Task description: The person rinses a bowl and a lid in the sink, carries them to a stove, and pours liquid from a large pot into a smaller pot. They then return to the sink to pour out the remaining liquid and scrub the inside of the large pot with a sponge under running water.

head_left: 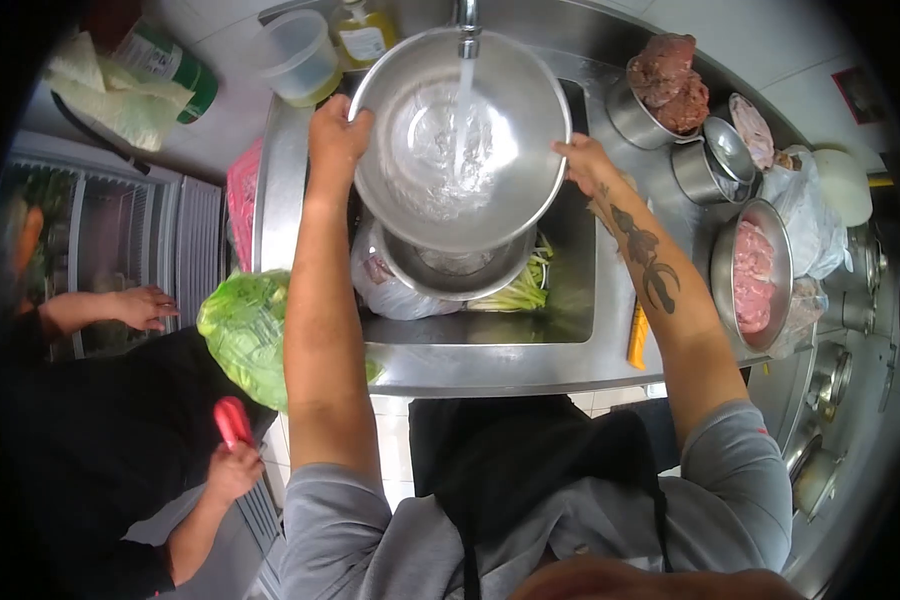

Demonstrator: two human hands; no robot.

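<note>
Both my hands hold a large metal bowl (390, 195) by its rim under the faucet (469, 40), and running water falls into it. My left hand (339, 132) grips the left edge, thumb over the rim. On the opposite edge, my right hand (585, 163) is closed on the rim. Below the bowl, in the sink (575, 300), sits a second metal bowl (460, 288), partly hidden by the first. A plastic bag (395, 290) lies left of it, and green vegetable stalks (515, 290) lie to its right.
A leafy green vegetable (250, 335) is by the counter's left edge, near a co-worker's hand (232, 470) holding a red object (233, 422). To the right are a yellow-handled knife (638, 335), a bowl of raw meat (755, 285) and a pot with dark meat (665, 85).
</note>
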